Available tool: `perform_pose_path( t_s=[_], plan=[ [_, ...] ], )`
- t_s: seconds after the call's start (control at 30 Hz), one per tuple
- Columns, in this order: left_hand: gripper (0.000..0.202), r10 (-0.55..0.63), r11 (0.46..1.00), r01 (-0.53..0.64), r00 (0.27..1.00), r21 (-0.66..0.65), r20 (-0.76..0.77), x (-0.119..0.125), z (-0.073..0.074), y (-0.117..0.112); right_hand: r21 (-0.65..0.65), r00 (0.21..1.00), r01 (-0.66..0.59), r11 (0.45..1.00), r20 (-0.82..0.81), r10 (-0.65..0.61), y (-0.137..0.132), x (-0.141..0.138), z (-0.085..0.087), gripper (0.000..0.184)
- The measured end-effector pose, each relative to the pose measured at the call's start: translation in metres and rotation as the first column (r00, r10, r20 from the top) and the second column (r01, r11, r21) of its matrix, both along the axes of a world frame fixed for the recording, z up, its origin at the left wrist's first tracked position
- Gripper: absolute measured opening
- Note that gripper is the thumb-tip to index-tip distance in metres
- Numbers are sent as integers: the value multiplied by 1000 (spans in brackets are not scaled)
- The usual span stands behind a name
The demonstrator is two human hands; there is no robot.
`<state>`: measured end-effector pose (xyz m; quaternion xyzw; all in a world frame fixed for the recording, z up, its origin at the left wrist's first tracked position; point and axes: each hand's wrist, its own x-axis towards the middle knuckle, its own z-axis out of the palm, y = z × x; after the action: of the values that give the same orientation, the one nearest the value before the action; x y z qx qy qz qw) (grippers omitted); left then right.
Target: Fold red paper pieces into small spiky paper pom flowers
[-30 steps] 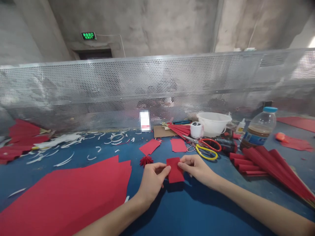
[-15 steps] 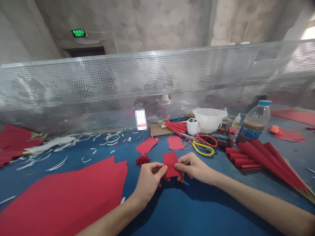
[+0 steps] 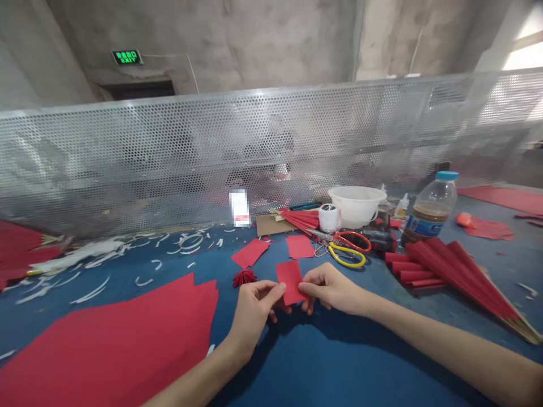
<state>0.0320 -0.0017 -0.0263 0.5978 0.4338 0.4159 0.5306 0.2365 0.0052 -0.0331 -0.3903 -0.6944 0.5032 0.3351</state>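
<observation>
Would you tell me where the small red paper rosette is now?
In the head view, the red paper rosette sits on the blue tabletop just beyond the left hand, right of the stack of red paper sheets.

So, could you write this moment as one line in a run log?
left hand: pinches red paper | right hand: pinches same paper | nearby: scissors

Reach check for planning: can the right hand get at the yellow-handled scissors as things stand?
Probably yes. The right hand lies just short of the yellow-handled scissors, with no object showing between them on the blue tabletop. But it is pinching the red paper rectangle, so it would likely have to let go first.
</observation>
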Motion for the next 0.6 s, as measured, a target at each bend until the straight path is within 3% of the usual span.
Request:
perform_pose_path(
  t_s=[0.1, 0.4, 0.6],
  plan=[
    [32, -45, 999, 46, 999, 22, -8, 0, 1, 0, -3, 1000, -23, 1000, -5, 23, 0, 0, 0, 41],
    [35, 21, 1000, -21, 997, 6, -73, 1, -4, 4, -21, 998, -48, 999, 49, 49, -3, 1, 0, 39],
    [36, 48, 999, -50, 994, -11, -101, 1, -7, 6, 60, 999, -30, 998, 19, 29, -3, 1, 5, 35]
  ],
)
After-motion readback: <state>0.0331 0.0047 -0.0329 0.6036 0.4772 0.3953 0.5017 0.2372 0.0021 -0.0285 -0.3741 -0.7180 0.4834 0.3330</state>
